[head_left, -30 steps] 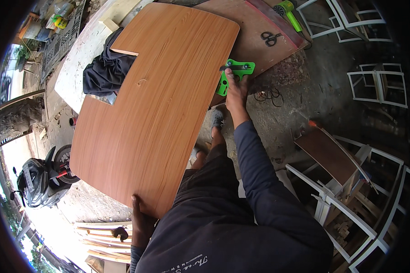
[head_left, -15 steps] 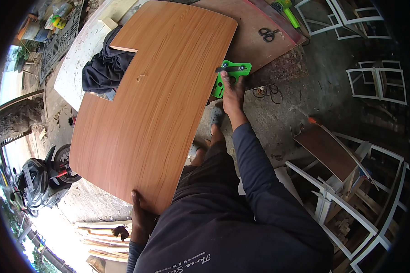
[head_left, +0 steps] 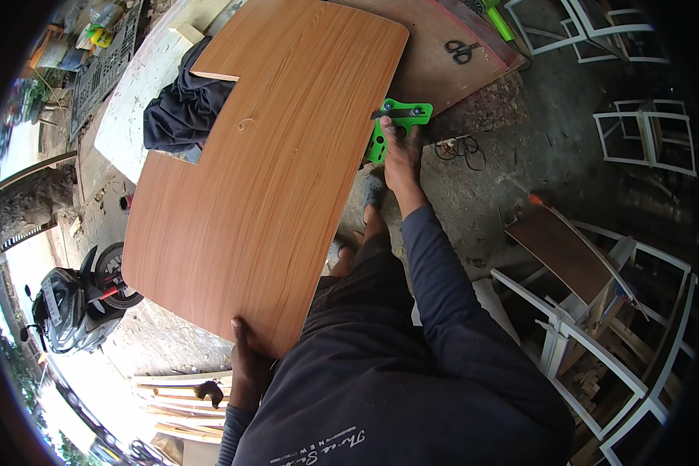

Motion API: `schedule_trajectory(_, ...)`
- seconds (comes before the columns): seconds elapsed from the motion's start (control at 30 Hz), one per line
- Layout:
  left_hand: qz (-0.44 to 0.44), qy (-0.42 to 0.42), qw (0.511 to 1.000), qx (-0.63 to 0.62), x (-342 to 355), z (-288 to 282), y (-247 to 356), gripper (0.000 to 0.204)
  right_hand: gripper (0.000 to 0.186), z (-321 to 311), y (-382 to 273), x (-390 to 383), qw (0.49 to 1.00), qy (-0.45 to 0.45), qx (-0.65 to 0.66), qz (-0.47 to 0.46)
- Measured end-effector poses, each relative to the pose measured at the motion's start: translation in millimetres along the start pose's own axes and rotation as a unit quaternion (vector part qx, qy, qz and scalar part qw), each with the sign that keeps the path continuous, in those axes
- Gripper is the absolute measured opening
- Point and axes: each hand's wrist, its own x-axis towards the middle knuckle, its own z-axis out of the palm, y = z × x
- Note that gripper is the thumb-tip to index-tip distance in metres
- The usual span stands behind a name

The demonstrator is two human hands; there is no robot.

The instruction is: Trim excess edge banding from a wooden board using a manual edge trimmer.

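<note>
A large wood-grain panel [head_left: 264,179] with a rectangular cut-out lies over the bench and reaches down toward my body. My right hand [head_left: 400,159] is closed on a green plastic edge-trimming tool [head_left: 415,115], which sits against the panel's right edge with my thumb near its dark bar. My left hand [head_left: 245,357] grips the panel's near edge at the bottom, thumb on top and fingers hidden underneath. A bunched black cloth [head_left: 175,116] shows in the cut-out. Black-handled scissors [head_left: 460,51] rest on the brown board of the bench to the right of the panel.
A green power tool [head_left: 499,22] sits at the bench's back right [head_left: 443,85]. White metal frames [head_left: 648,136] stand on the right, some holding boards and offcuts. A parked motorbike [head_left: 66,303] is at the left, near wooden strips [head_left: 179,408]. Cords lie on the floor.
The panel's near end and my left hand have moved up and slightly right. My right hand with the green tool dipped down-left, then returned up along the edge.
</note>
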Motion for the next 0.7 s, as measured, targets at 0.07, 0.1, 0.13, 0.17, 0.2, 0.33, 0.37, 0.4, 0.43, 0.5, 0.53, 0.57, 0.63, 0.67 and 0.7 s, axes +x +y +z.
schedule_trajectory(0.07,0.011,0.026,0.998,0.058,1.3,-2.9,1.1,0.101,0.062,1.2,-0.8,-2.7,1.0,0.001,-0.002,0.002)
schedule_trajectory(0.1,0.022,0.051,0.992,0.117,1.0,-2.4,2.4,0.103,0.062,2.2,-2.1,-6.0,1.0,-0.004,0.012,0.0)
schedule_trajectory(0.13,0.021,0.052,0.992,0.115,-1.9,-0.3,3.1,0.103,0.062,3.8,-3.4,-8.5,1.0,-0.009,0.025,-0.001)
schedule_trajectory(0.17,0.014,0.077,0.985,0.153,-9.3,15.7,10.0,0.1,0.062,2.5,-3.6,-9.2,1.0,-0.009,0.023,-0.002)
schedule_trajectory(0.2,0.007,0.101,0.976,0.192,-13.5,24.7,13.8,0.099,0.061,0.4,-3.5,-9.9,1.0,-0.009,0.012,-0.003)
schedule_trajectory(0.33,0.003,0.089,0.98,0.179,-8.7,19.7,8.0,0.097,0.059,0.8,-5.9,-17.1,1.0,-0.004,0.001,0.006)
schedule_trajectory(0.37,0.005,0.09,0.984,0.152,-6.6,17.2,4.1,0.096,0.059,0.8,-4.9,-19.2,1.0,-0.006,0.0,0.006)
schedule_trajectory(0.4,0.008,0.091,0.988,0.124,-5.6,15.7,2.0,0.095,0.058,0.9,-3.8,-21.7,1.0,-0.007,0.002,0.008)
schedule_trajectory(0.43,0.009,0.09,0.988,0.123,-6.3,14.6,2.3,0.095,0.057,0.7,-2.9,-24.1,1.0,-0.007,0.005,0.01)
schedule_trajectory(0.5,0.01,0.085,0.978,0.19,-11.3,22.2,9.9,0.096,0.056,0.5,-3.5,-30.6,1.0,-0.01,0.005,0.007)
schedule_trajectory(0.53,0.01,0.085,0.978,0.189,-12.0,24.2,11.1,0.096,0.056,0.5,-3.8,-33.7,1.0,-0.012,0.006,0.005)
schedule_trajectory(0.57,0.005,0.09,0.976,0.199,-13.1,25.9,12.0,0.096,0.056,0.2,-3.8,-36.5,1.0,-0.012,0.005,0.005)
schedule_trajectory(0.63,0.0,0.095,0.973,0.209,-13.4,25.0,11.6,0.097,0.055,-0.2,-3.3,-41.1,1.0,-0.02,0.002,-0.022)
schedule_trajectory(0.67,-0.007,0.094,0.973,0.212,-12.4,23.4,10.6,0.097,0.055,-1.1,-2.1,-42.6,1.0,-0.02,0.002,-0.022)
schedule_trajectory(0.7,-0.014,0.093,0.972,0.216,-12.1,22.4,10.0,0.097,0.055,-2.2,-0.8,-44.0,1.0,-0.018,-0.002,-0.02)
